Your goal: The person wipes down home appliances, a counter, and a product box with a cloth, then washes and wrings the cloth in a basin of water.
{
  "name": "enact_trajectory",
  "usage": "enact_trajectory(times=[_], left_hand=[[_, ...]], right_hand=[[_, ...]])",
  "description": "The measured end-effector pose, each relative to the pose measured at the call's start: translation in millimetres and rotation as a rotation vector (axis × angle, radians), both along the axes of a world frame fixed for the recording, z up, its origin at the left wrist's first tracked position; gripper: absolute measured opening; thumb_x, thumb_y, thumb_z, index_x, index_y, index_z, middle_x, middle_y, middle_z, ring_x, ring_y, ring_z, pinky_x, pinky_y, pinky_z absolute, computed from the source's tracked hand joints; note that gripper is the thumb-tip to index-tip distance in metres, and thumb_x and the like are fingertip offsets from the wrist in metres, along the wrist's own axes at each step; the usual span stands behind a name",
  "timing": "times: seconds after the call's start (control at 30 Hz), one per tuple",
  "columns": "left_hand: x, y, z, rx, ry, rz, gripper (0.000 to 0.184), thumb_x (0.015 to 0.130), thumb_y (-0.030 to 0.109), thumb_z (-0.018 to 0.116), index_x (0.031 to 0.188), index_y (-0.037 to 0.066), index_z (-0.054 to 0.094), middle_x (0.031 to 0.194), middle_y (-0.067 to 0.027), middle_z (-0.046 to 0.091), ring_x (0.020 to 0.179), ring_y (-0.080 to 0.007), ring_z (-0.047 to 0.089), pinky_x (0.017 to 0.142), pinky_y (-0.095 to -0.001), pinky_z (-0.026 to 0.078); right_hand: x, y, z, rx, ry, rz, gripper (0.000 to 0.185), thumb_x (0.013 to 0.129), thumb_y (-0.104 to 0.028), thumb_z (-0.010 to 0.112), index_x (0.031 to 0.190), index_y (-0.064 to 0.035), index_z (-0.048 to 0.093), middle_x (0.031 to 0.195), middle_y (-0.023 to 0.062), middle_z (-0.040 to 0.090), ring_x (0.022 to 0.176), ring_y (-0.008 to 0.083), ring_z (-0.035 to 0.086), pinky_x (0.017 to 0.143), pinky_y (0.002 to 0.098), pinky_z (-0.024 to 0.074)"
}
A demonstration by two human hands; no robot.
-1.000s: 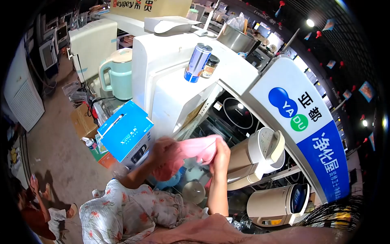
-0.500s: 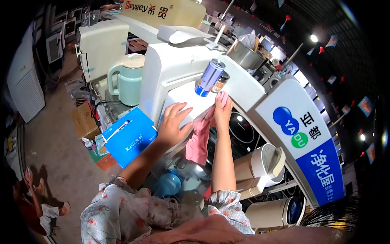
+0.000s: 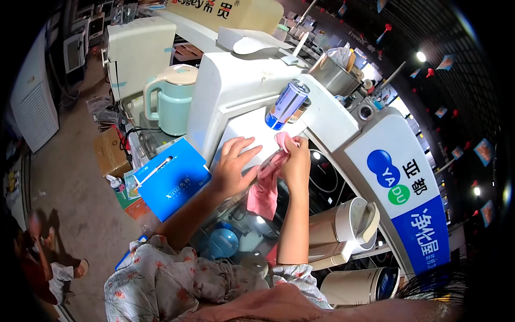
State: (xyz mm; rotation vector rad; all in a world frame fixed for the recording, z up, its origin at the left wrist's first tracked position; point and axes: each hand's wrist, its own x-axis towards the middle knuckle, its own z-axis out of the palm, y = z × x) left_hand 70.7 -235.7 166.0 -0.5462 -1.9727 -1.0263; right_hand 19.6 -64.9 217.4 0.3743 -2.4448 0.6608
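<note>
Your pink cloth [image 3: 263, 197] looks thin, soft and matt, crumpled into folds, and your floral sleeve [image 3: 142, 279] is a light, wrinkled, matt fabric, while the white panel [image 3: 252, 121] before you is smooth and hard, like plastic or painted metal. You have glossy printed metal on the can [image 3: 287, 104], smooth card with a slight sheen on the blue box [image 3: 179, 185], and plain matt cardboard on the brown carton [image 3: 111, 151]. Your mint kettle [image 3: 175, 110] looks like smooth, softly shining plastic, the pot [image 3: 335, 77] bright metal, and the dark cooktop [image 3: 324, 180] glossy as glass.
</note>
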Motion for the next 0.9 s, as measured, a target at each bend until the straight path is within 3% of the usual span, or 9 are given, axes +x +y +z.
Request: enact_trajectory(times=[0.1, 0.3, 0.37, 0.6, 0.67, 0.7, 0.77, 0.83, 0.9], left_hand=[[-1, -1, -1, 0.001, 0.018, -0.010, 0.047, 0.072, 0.010, 0.069, 0.118, 0.007, 0.060, 0.125, -0.0139, 0.051, 0.116, -0.0355, 0.042, 0.097, -0.0420, 0.039], [1, -5, -2, 0.024, 0.002, -0.055, 0.048, 0.071, 0.008, 0.068, 0.119, 0.006, 0.058, 0.127, -0.0132, 0.051, 0.118, -0.0350, 0.043, 0.099, -0.0417, 0.037], [0, -4, -2, 0.048, 0.006, -0.060, 0.050, 0.071, 0.007, 0.067, 0.120, 0.005, 0.057, 0.128, -0.0135, 0.051, 0.119, -0.0346, 0.043, 0.100, -0.0415, 0.037], [0, -11, -8, 0.091, -0.031, -0.158, 0.061, 0.071, 0.002, 0.062, 0.129, 0.002, 0.046, 0.130, -0.0146, 0.049, 0.121, -0.0335, 0.043, 0.102, -0.0399, 0.035], [-2, -14, -7, 0.113, -0.042, -0.182, 0.062, 0.071, 0.000, 0.060, 0.131, 0.002, 0.044, 0.130, -0.0148, 0.049, 0.121, -0.0330, 0.043, 0.103, -0.0391, 0.035], [-3, -15, -6, 0.126, -0.043, -0.196, 0.063, 0.071, -0.001, 0.059, 0.132, 0.002, 0.043, 0.130, -0.0151, 0.050, 0.121, -0.0327, 0.044, 0.103, -0.0386, 0.035], [3, -16, -11, 0.198, -0.087, -0.242, 0.063, 0.071, -0.003, 0.057, 0.133, 0.001, 0.042, 0.130, -0.0157, 0.050, 0.121, -0.0321, 0.045, 0.104, -0.0378, 0.035], [11, -21, -21, 0.297, -0.147, -0.312, 0.062, 0.072, -0.004, 0.055, 0.133, 0.001, 0.041, 0.130, -0.0165, 0.050, 0.119, -0.0315, 0.047, 0.104, -0.0371, 0.035], [18, -17, -41, 0.428, -0.209, -0.249, 0.055, 0.077, -0.003, 0.053, 0.131, 0.001, 0.043, 0.127, -0.0166, 0.051, 0.114, -0.0280, 0.053, 0.099, -0.0365, 0.040]], right_hand=[[-9, -2, 22, -0.445, -0.360, -0.036, 0.026, 0.087, -0.020, 0.056, 0.099, 0.0028, 0.061, 0.099, 0.0168, 0.059, 0.086, 0.0283, 0.060, 0.071, 0.0371, 0.0467], [-5, -17, -2, -0.608, -0.222, -0.118, 0.020, 0.085, -0.017, 0.058, 0.101, -0.0066, 0.065, 0.104, 0.0163, 0.057, 0.092, 0.0345, 0.057, 0.079, 0.0366, 0.0463], [36, -30, -6, 0.176, 0.337, -0.016, 0.024, 0.077, 0.002, 0.057, 0.098, -0.0027, 0.067, 0.102, 0.0163, 0.056, 0.082, 0.0274, 0.060, 0.070, 0.0344, 0.0485], [32, -29, 9, -0.460, -0.161, -0.017, 0.020, 0.082, -0.006, 0.057, 0.100, -0.0003, 0.064, 0.104, 0.0163, 0.055, 0.089, 0.0285, 0.058, 0.074, 0.0335, 0.0465], [27, -34, -22, -0.495, -0.017, -0.020, 0.022, 0.080, -0.006, 0.059, 0.101, -0.0016, 0.063, 0.108, 0.0171, 0.055, 0.093, 0.0316, 0.056, 0.080, 0.0372, 0.0452], [51, -37, -15, 0.061, 0.208, 0.007, 0.023, 0.077, -0.001, 0.059, 0.099, -0.0040, 0.065, 0.111, 0.0188, 0.055, 0.095, 0.0350, 0.055, 0.085, 0.0390, 0.0437], [78, -42, -14, 0.096, 0.159, 0.117, 0.024, 0.076, 0.000, 0.059, 0.098, -0.0049, 0.066, 0.110, 0.0199, 0.056, 0.096, 0.0359, 0.055, 0.085, 0.0379, 0.0450], [93, -32, -58, -0.226, -0.162, 0.267, 0.027, 0.075, 0.003, 0.056, 0.098, -0.0046, 0.066, 0.105, 0.0195, 0.057, 0.095, 0.0358, 0.056, 0.083, 0.0363, 0.0469], [92, -15, -49, -0.401, -0.050, 0.370, 0.021, 0.080, -0.001, 0.048, 0.094, -0.0003, 0.064, 0.096, 0.0186, 0.057, 0.095, 0.0311, 0.058, 0.082, 0.0344, 0.0467]])
